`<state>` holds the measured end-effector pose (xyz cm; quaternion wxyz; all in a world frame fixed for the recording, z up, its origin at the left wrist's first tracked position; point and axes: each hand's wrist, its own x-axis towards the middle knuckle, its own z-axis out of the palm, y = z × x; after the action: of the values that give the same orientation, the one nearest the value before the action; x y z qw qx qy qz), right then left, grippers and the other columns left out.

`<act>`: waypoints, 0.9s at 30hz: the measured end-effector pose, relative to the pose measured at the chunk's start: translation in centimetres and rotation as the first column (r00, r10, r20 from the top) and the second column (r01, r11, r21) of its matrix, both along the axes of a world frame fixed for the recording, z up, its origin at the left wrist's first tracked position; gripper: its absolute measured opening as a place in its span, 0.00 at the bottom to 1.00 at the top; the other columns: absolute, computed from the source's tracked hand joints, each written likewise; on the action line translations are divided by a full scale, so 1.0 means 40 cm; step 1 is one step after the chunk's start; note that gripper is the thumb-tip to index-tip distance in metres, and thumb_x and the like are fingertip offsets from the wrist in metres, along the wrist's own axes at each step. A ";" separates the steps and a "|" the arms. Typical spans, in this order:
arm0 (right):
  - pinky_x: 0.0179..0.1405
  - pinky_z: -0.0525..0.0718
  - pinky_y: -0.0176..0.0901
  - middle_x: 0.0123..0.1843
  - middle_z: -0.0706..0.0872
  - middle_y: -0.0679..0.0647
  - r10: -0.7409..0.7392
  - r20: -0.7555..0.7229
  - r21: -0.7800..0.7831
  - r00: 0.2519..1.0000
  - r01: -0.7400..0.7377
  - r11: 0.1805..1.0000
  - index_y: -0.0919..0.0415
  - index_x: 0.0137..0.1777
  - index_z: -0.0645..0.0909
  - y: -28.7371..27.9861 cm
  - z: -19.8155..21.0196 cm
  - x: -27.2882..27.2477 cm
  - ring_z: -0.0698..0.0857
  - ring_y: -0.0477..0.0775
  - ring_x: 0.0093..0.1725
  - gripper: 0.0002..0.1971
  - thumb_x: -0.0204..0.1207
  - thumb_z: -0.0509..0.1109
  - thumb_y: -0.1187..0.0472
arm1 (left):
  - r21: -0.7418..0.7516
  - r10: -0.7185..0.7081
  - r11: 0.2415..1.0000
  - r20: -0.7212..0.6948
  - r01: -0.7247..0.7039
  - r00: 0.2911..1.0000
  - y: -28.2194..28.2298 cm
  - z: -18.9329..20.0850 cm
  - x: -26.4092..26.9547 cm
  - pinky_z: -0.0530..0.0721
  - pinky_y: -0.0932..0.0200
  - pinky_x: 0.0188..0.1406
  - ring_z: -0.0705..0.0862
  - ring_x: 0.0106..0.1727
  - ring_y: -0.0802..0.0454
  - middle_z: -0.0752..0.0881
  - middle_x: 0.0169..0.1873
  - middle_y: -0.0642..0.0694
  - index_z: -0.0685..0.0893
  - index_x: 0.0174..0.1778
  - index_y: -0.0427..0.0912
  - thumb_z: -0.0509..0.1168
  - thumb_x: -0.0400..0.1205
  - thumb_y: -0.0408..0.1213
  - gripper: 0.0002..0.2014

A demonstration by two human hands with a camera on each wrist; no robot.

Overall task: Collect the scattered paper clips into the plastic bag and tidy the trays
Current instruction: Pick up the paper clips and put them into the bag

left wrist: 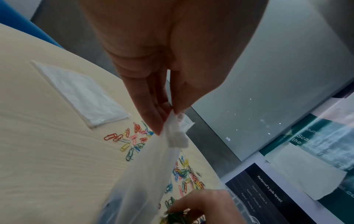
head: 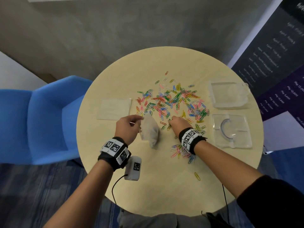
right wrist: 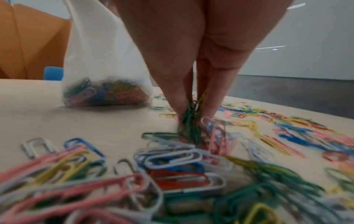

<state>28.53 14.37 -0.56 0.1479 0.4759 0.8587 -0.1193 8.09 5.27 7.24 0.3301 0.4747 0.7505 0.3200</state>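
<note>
Our right hand [head: 178, 123] pinches green paper clips [right wrist: 188, 121] just right of the bag [head: 150, 130], whose top our left hand [head: 128, 127] grips.

Plastic bag [head: 150, 132] — thin, translucent film; table [head: 164, 186] — smooth matt pale woodgrain; trays [head: 230, 94] clear glossy plastic.

The left hand [left wrist: 168, 63] pinches the top edge of a thin white plastic bag [left wrist: 151, 171] between thumb and fingers, and the bag hangs down to the pale table [left wrist: 38, 136]. Coloured paper clips [left wrist: 132, 139] lie scattered beside it. A flat stack of white bags [left wrist: 82, 94] lies further left. At the bottom edge the right hand [left wrist: 203, 207] seems to grip some green clips, though blurred.
</note>
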 end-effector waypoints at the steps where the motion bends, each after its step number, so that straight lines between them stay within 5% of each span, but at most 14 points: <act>1: 0.53 0.83 0.50 0.56 0.83 0.63 -0.046 -0.048 -0.016 0.998 0.046 0.999 0.67 0.59 0.83 0.004 0.003 0.009 0.84 0.65 0.54 0.12 0.81 0.62 0.69 | -0.005 -0.010 1.000 0.006 0.010 1.000 0.004 0.000 0.006 0.86 0.62 0.41 0.89 0.32 0.54 0.90 0.34 0.49 0.91 0.49 0.47 0.64 0.80 0.31 0.11; 4: 0.65 0.81 0.47 0.58 0.89 0.59 -0.365 -0.270 -0.176 0.891 0.327 0.928 0.62 0.61 0.87 0.014 0.024 0.052 0.86 0.60 0.58 0.13 0.79 0.70 0.63 | -0.005 -0.040 0.999 0.025 0.040 0.999 0.015 0.007 0.032 0.86 0.63 0.40 0.88 0.32 0.54 0.89 0.35 0.50 0.91 0.49 0.47 0.64 0.81 0.31 0.11; 8: 0.52 0.89 0.50 0.53 0.91 0.57 -0.757 -0.514 -0.548 0.405 0.523 0.652 0.63 0.56 0.89 -0.005 0.063 0.132 0.90 0.55 0.45 0.13 0.71 0.78 0.64 | -0.015 -0.063 0.998 0.099 0.065 0.993 0.035 0.003 0.072 0.89 0.60 0.39 0.89 0.31 0.54 0.89 0.38 0.49 0.91 0.49 0.44 0.65 0.81 0.31 0.10; 11: 0.47 0.91 0.46 0.54 0.90 0.64 -0.923 -0.383 -0.893 -0.045 0.273 0.358 0.71 0.61 0.84 -0.027 0.105 0.154 0.91 0.57 0.45 0.17 0.72 0.76 0.70 | -0.022 -0.092 0.995 0.185 0.098 0.978 0.048 0.001 0.110 0.91 0.56 0.35 0.89 0.30 0.50 0.89 0.39 0.40 0.90 0.49 0.38 0.65 0.81 0.28 0.09; 13: 0.43 0.90 0.40 0.53 0.89 0.64 -0.944 -0.241 -0.970 -0.226 0.031 0.241 0.75 0.62 0.82 -0.046 0.142 0.147 0.90 0.54 0.44 0.17 0.74 0.73 0.73 | -0.030 -0.115 0.992 0.206 0.124 0.972 0.055 -0.003 0.134 0.91 0.56 0.34 0.89 0.30 0.49 0.89 0.39 0.39 0.90 0.49 0.37 0.65 0.81 0.28 0.09; 15: 0.41 0.90 0.38 0.50 0.90 0.62 -0.944 -0.190 -0.970 -0.269 -0.097 0.222 0.74 0.61 0.82 -0.069 0.171 0.126 0.90 0.53 0.43 0.14 0.75 0.71 0.73 | -0.042 -0.134 0.988 0.200 0.146 0.971 0.059 -0.008 0.153 0.92 0.51 0.37 0.90 0.33 0.46 0.90 0.40 0.40 0.90 0.50 0.39 0.66 0.80 0.29 0.08; 18: 0.38 0.90 0.38 0.45 0.90 0.62 -0.942 -0.203 -0.969 -0.266 -0.086 0.232 0.75 0.57 0.83 -0.100 0.181 0.082 0.90 0.52 0.38 0.11 0.75 0.71 0.74 | -0.050 -0.159 0.984 0.158 0.169 0.974 0.057 -0.011 0.171 0.92 0.46 0.41 0.90 0.37 0.42 0.90 0.41 0.39 0.89 0.52 0.39 0.66 0.80 0.29 0.09; 24: 0.38 0.91 0.41 0.45 0.88 0.66 -0.959 -0.204 -0.979 -0.198 0.073 0.193 0.76 0.52 0.83 -0.131 0.150 0.015 0.90 0.56 0.35 0.06 0.77 0.69 0.75 | -0.001 -0.227 0.974 -0.079 0.228 0.971 0.047 0.001 0.182 0.84 0.61 0.48 0.86 0.40 0.51 0.91 0.42 0.46 0.91 0.51 0.42 0.66 0.80 0.32 0.09; 27: 0.38 0.91 0.40 0.45 0.87 0.67 -0.964 -0.184 -0.983 -0.191 0.026 0.182 0.78 0.55 0.82 -0.131 0.162 0.000 0.89 0.57 0.38 0.08 0.79 0.66 0.75 | 0.031 -0.289 0.953 -0.203 0.301 0.935 0.047 0.007 0.180 0.84 0.57 0.51 0.86 0.45 0.49 0.91 0.45 0.45 0.91 0.51 0.44 0.67 0.79 0.32 0.09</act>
<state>28.53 9.13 5.94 -0.3015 0.5357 0.2268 -0.7555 15.29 7.16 7.54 0.2840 0.6211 0.6894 0.2413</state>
